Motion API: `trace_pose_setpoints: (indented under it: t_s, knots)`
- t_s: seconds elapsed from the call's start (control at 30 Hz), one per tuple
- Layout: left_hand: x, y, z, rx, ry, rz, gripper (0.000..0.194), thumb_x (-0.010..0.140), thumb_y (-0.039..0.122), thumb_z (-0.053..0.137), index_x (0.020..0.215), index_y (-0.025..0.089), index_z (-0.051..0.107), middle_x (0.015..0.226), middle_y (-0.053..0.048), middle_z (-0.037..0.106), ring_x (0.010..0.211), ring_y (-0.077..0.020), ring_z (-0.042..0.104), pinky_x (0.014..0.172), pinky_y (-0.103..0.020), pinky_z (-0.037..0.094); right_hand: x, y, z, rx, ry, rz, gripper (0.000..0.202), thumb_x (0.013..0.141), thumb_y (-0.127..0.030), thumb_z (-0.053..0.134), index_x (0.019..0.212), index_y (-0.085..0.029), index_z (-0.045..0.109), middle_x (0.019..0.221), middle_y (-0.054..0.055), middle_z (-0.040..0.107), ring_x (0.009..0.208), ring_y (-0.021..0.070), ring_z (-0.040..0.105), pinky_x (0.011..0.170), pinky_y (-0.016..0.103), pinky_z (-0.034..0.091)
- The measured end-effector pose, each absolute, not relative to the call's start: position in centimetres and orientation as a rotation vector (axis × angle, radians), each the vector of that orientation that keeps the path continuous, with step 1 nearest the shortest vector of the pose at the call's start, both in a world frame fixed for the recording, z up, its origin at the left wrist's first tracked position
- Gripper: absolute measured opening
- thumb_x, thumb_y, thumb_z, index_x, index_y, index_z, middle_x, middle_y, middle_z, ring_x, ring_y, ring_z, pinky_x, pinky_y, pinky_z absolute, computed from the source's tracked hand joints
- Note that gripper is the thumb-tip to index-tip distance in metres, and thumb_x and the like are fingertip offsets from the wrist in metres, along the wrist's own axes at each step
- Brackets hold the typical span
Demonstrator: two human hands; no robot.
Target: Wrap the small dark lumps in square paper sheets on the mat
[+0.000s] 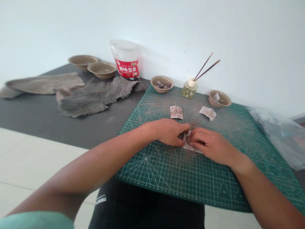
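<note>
On the green cutting mat (162, 165) lies a small whitish, brown-marked piece of sandpaper (194, 149), mostly covered by my hands. My left hand (170, 132) holds down its left edge, thumb and forefinger apart on it. My right hand (212, 143) is over the same piece with its fingers pinched together. Whatever is in that pinch is hidden by the fingers. Two more worn pieces lie farther back: a brown-stained one (176, 112) and a paler, curled one (208, 113).
Behind are a bowl of small stone-like pieces (162, 90), a reed diffuser (190, 90) and a bowl with scraps (220, 103). At left lie grey cloths (92, 98), two stacked-edge bowls (102, 73) and a plastic tub (127, 63). Clear plastic (278, 133) lies right.
</note>
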State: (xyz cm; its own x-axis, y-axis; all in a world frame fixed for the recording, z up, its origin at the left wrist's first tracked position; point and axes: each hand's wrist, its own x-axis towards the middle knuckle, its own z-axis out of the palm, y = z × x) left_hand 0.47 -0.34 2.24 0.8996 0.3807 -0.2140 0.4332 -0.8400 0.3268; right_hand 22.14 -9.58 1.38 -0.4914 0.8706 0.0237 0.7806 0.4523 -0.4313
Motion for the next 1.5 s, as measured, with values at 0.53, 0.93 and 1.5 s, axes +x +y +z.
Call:
trace_pose_setpoints:
  t_s: [0.53, 0.93, 1.5]
  knots:
    - [0.53, -0.36, 2.30, 2.684, 0.599, -0.218, 0.039, 0.087, 0.050, 0.059, 0.115, 0.024, 0.052, 0.097, -0.006, 0.070, 0.084, -0.0253, 0.066, 0.064, -0.031, 0.042, 22.35, -9.48, 1.50, -1.394, -2.579, 0.605, 0.013, 0.097, -0.026, 0.056, 0.085, -0.023, 0.061, 0.092, 0.002, 0.062, 0.084, 0.0169, 0.061, 0.076, 0.031, 0.047]
    - [0.52, -0.33, 2.30, 2.679, 0.584, -0.226, 0.038, 0.087, 0.049, 0.058, 0.115, 0.023, 0.052, 0.099, -0.007, 0.070, 0.084, -0.0253, 0.066, 0.066, -0.031, 0.043, 22.08, -9.25, 1.31, -1.418, -2.507, 0.478, 0.013, 0.098, -0.025, 0.053, 0.090, -0.022, 0.063, 0.097, 0.004, 0.064, 0.090, 0.0187, 0.062, 0.081, 0.033, 0.048]
    - [0.49, -0.45, 2.23, 2.700, 0.585, -0.222, 0.039, 0.087, 0.048, 0.058, 0.117, 0.023, 0.051, 0.098, -0.007, 0.070, 0.086, -0.0271, 0.066, 0.063, -0.031, 0.042, 22.57, -9.48, 1.61, -1.441, -2.501, 0.712, 0.011, 0.096, -0.024, 0.057, 0.086, -0.022, 0.062, 0.094, 0.001, 0.064, 0.087, 0.0171, 0.061, 0.079, 0.032, 0.046]
